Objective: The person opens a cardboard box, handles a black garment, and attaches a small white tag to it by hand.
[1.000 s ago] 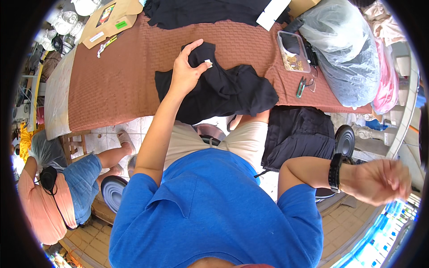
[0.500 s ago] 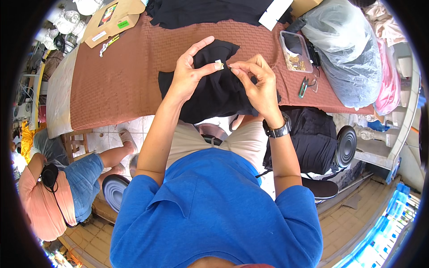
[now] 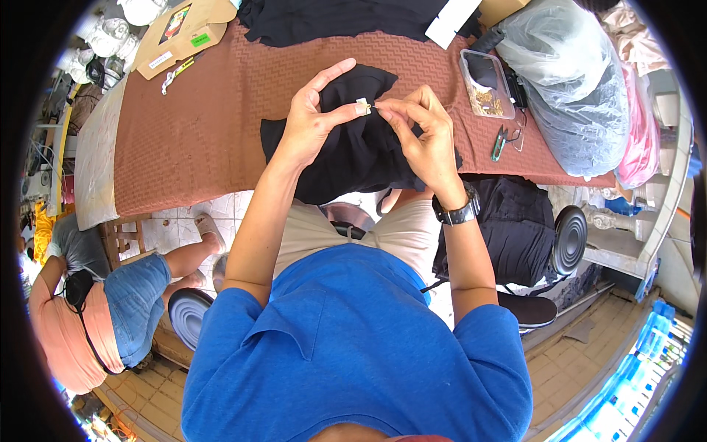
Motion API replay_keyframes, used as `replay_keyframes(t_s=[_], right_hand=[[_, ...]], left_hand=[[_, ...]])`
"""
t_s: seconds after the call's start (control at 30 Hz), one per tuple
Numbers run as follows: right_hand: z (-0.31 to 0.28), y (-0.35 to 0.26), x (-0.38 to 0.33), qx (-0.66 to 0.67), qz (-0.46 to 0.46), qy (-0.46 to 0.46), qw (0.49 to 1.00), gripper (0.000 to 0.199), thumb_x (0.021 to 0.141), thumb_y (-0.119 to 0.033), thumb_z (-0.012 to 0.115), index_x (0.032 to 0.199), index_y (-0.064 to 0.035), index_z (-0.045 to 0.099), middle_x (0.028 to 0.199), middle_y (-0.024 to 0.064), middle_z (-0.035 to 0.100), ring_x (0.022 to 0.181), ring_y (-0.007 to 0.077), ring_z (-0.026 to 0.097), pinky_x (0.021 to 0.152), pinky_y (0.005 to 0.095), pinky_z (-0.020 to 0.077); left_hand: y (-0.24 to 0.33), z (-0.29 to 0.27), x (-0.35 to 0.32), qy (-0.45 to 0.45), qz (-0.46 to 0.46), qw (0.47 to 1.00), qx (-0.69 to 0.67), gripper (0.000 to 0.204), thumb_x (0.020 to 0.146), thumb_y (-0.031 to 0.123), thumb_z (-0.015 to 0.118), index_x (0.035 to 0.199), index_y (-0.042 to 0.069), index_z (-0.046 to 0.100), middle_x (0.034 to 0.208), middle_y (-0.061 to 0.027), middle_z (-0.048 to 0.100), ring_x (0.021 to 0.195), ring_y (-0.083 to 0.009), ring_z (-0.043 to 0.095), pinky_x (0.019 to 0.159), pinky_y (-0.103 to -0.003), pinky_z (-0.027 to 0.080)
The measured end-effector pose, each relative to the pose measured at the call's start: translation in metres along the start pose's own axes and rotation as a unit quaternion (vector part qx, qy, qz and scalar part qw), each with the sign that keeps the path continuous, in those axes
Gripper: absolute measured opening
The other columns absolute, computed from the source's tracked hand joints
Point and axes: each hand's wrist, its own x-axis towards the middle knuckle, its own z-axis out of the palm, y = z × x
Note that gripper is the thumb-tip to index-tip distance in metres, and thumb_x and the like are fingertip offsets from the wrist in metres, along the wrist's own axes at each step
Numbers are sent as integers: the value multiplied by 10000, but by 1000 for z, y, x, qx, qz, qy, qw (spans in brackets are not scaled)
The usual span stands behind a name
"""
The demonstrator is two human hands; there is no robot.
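Observation:
A piece of black fabric (image 3: 331,166) hangs over the table's near edge and rises between my hands. My left hand (image 3: 309,121) is closed on its upper part, with the thumb pressing a small white tag (image 3: 361,105) against the cloth. Just right of the tag, the thumb and forefinger of my right hand (image 3: 426,136) are pinched together. Whatever small thing sits between those fingertips is too tiny to name. A dark watch is on my right wrist.
On the brown-covered table (image 3: 199,132) stands a clear plastic box (image 3: 487,85) with small gold-coloured pieces. Green thread snips (image 3: 501,144) lie beside it. Big plastic bags (image 3: 574,88) fill the right end. A cardboard box (image 3: 188,33) and a cutter (image 3: 180,71) are at far left. Another person (image 3: 81,331) sits at left.
My right fingertips have shifted slightly left toward the white tag. My left hand stays almost still on the fabric. The person at left has moved an arm and upper body a little.

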Motion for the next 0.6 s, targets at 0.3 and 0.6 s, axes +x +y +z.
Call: replay_keyframes(t_s=[0.3,0.6], right_hand=[[0,1,0,5,13,-9,1000,190,863,44,720,1019,-46,781,840,60,579,726,168,587,628,292,488],[-2,6,1,16,-1,-10,1000,170,879,41,708,1015,-40,772,863,61,597,746,175,593,659,300,489]], left_hand=[[3,2,-1,6,-13,1000,-18,654,792,-42,803,1399,-30,560,1384,-132,586,1187,-154,614,1038,-294,499],[2,3,-1,6,-8,1000,-7,659,792,-14,817,1399,-32,561,1384,-136,589,1245,-170,580,1091,-311,449]])
